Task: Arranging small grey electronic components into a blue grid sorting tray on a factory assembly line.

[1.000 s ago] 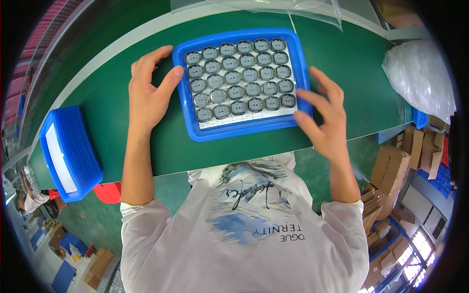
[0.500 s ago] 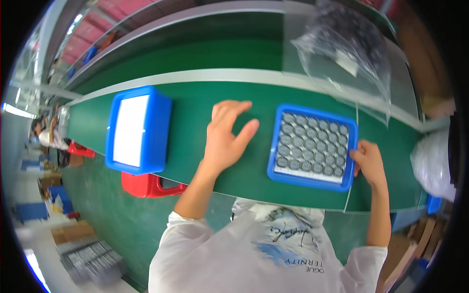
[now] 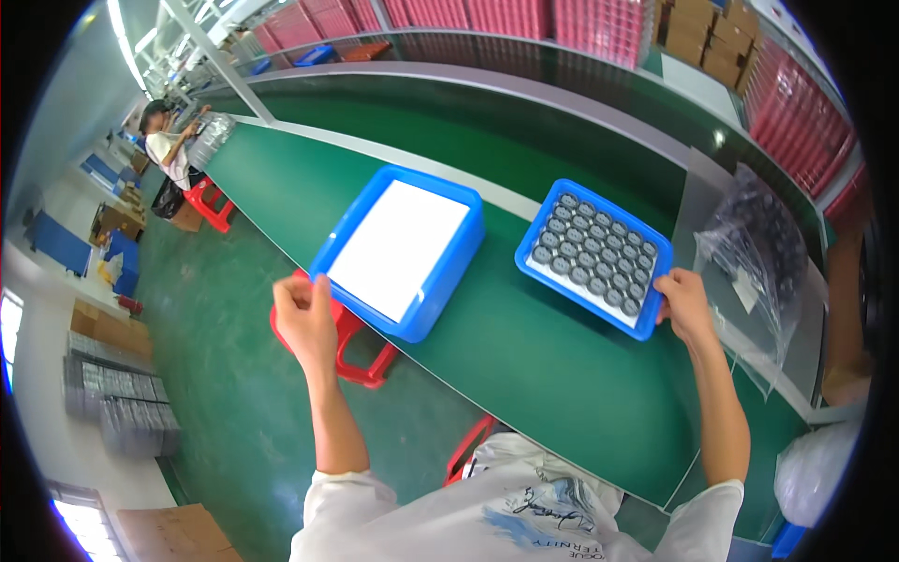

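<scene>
My right hand [image 3: 684,304] grips the right end of a shallow blue plastic tray [image 3: 585,307]. Rows of round dark grey parts [image 3: 599,245] stand in it on a white sheet. The tray is tilted and seems raised off the green bench; its far corner overlaps the pale rail. To its left is a deep blue stack [image 3: 454,272], apparently of trays, topped by a white sheet [image 3: 401,248]. My left hand [image 3: 307,323] is beside the stack's near left corner, fingers bent and thumb apart from them, with nothing seen in it. Whether it touches the rim I cannot tell.
A clear plastic bag [image 3: 758,244] of dark parts lies at the right behind the tray. Red stools [image 3: 361,361] stand below the bench edge. At the bench's far left end sits a person [image 3: 169,150]. A pale rail [image 3: 506,199] runs along the back.
The view has turned left. My left hand has moved from between the tray and the stack to the stack's near left corner. The held tray has come nearer the stack and tilted.
</scene>
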Motion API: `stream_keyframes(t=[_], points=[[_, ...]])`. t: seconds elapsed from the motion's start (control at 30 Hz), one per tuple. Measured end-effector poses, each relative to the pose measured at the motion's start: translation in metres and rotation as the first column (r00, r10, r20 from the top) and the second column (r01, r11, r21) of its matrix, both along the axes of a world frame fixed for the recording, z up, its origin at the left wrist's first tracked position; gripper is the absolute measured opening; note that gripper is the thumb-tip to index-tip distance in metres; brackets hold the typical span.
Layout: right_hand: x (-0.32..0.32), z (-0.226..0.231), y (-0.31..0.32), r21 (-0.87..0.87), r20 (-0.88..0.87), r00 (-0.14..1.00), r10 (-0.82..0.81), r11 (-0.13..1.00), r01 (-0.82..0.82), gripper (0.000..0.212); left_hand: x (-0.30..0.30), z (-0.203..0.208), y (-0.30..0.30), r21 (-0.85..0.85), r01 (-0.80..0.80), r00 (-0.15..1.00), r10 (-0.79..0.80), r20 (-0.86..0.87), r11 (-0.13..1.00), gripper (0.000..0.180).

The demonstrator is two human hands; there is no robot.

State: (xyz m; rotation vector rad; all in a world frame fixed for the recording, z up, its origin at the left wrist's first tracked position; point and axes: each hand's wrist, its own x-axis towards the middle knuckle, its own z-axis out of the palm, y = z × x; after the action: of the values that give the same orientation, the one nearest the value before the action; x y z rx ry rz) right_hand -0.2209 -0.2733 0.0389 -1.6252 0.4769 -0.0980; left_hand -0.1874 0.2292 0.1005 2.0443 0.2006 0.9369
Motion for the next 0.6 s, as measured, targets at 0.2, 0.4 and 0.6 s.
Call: stream_keyframes(t=[0.2,0.4,0.6], points=[[0.012,-0.002,0.002,0.028,0.090,0.995,0.042,0.999,-0.044,0.014,-0.154,-0.021,-0.002,-0.404,0.188,0.950,-0.269,-0.155,0.895,0.025],[0.020,0.021,0.007,-0.033,0.026,1.000,0.004,0.999,-0.003,0.013,-0.234,0.029,-0.015,-0.425,0.164,0.924,-0.289,-0.250,0.890,0.026],[-0.005,0.043,-0.010,-0.130,0.058,0.998,-0.016,0.991,0.023,0.028,-0.244,0.057,-0.046,-0.332,0.125,0.935,-0.223,-0.276,0.935,0.029]])
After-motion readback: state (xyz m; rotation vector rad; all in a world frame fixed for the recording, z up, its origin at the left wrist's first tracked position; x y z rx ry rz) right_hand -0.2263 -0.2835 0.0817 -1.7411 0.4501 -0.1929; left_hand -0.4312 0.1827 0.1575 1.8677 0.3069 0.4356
